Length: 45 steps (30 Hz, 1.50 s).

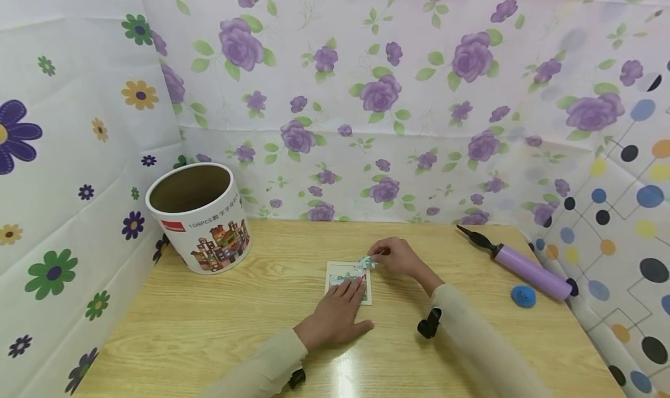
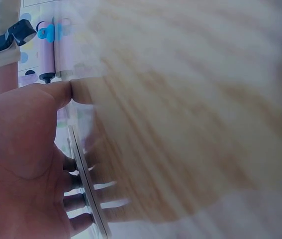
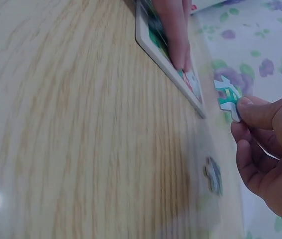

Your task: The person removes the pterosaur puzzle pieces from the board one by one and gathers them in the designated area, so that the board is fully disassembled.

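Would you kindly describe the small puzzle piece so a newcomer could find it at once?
On the wooden table, find the flat puzzle board under the left hand. Just past its far corner, the right hand pinches the puzzle piece: teal-and-white, knobbed, the only piece lifted off the board.

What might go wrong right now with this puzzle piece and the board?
The right hand only pinches the puzzle piece by its edge above the table, so it may slip. The left hand presses the puzzle board with flat fingers; the board may slide. A loose piece lies beside the right hand and could be knocked.
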Available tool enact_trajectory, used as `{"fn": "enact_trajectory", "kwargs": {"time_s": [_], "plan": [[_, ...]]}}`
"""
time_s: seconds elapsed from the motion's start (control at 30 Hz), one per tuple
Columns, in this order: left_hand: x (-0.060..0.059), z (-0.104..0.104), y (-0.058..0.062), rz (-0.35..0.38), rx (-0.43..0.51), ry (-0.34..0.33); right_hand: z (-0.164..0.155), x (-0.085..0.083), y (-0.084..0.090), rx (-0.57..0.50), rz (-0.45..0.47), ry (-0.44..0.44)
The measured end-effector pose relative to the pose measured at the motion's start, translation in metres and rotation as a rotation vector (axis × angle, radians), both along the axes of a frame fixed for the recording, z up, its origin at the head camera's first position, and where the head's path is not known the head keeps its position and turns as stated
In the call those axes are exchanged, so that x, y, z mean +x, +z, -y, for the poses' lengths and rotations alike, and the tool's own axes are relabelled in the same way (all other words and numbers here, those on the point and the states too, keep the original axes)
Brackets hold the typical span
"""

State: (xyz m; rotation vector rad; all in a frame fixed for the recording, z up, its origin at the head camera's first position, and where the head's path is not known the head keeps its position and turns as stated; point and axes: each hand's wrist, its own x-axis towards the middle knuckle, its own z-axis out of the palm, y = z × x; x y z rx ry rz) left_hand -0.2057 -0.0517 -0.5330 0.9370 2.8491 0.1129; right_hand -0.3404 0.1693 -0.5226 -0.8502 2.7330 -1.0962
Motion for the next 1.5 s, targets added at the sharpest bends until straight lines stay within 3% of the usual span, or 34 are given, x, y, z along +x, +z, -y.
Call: {"fn": "enact_trajectory", "kwargs": {"time_s": [0.3, 0.73, 1.1, 1.5], "plan": [[0.002, 0.001, 0.006, 0.0, 0.001, 0.001, -0.039, 0.0, 0.005, 0.0, -0.008, -0.051], [0.002, 0.0, 0.003, 0.009, 0.015, 0.002, -0.081, 0.001, -0.001, 0.037, 0.005, -0.086], [-0.001, 0.001, -0.008, -0.012, 0.044, -0.016, -0.092, -0.003, -0.008, 0.088, 0.03, -0.149], [-0.002, 0.003, -0.009, -0.029, 0.034, -0.022, -0.092, -0.005, -0.015, 0.104, 0.051, -0.159]]}}
